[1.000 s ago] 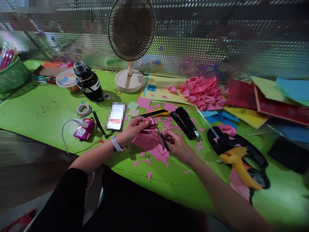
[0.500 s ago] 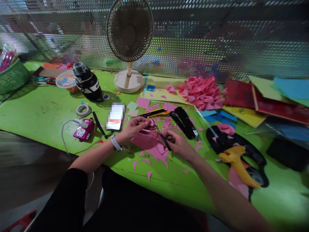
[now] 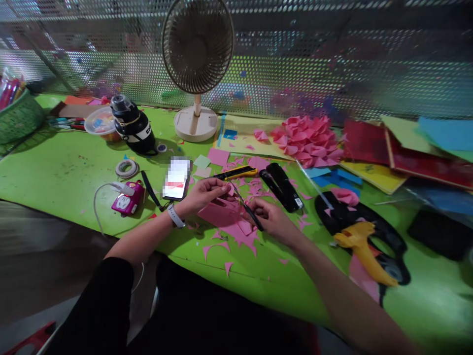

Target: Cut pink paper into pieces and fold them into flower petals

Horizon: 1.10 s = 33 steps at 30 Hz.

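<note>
My left hand point(image 3: 209, 194), with a white watch on the wrist, pinches a small piece of pink paper point(image 3: 232, 189). My right hand point(image 3: 269, 217) grips dark-handled scissors point(image 3: 253, 217), whose blades point up and left to the paper at my left fingertips. Under both hands lie pink sheets point(image 3: 223, 217) and many curved pink scraps point(image 3: 228, 267). Just behind them rest a yellow and black cutter point(image 3: 240, 171) and a black stapler point(image 3: 283, 187).
A phone point(image 3: 177, 178), a magenta power socket point(image 3: 128, 198), tape point(image 3: 126, 168) and a dark bottle point(image 3: 135, 125) stand left. Behind is a fan point(image 3: 195, 123). Pink paper petals point(image 3: 308, 140) are heaped behind right; a yellow glue gun point(image 3: 365, 246) lies right.
The scissor blades have shifted slightly against the pink paper at my left fingertips. Both hands stay in nearly the same place, and the whole view has moved very slightly.
</note>
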Each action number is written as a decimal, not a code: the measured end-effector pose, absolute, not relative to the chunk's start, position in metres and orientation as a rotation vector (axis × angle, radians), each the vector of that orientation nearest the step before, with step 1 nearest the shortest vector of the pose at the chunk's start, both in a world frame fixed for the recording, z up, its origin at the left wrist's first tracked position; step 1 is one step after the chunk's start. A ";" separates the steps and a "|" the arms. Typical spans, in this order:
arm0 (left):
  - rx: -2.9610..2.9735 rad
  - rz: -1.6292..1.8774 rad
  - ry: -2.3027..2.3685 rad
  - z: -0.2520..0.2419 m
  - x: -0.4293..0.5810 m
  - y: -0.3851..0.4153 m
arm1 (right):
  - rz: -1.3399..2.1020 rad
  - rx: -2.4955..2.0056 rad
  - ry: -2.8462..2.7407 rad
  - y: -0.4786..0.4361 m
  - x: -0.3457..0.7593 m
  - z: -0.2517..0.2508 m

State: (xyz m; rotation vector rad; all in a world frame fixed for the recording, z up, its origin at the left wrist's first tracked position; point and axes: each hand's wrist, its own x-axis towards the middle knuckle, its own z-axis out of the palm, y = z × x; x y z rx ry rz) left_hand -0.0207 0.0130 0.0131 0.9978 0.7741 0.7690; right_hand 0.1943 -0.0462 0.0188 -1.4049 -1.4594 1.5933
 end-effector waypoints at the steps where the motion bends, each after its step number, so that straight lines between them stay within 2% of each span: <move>1: 1.013 0.755 0.770 0.013 -0.022 0.014 | 1.604 -1.408 -1.458 -0.046 0.194 0.019; 33: 1.047 0.457 0.678 0.018 -0.045 0.031 | 1.653 -1.358 -1.538 -0.049 0.198 0.021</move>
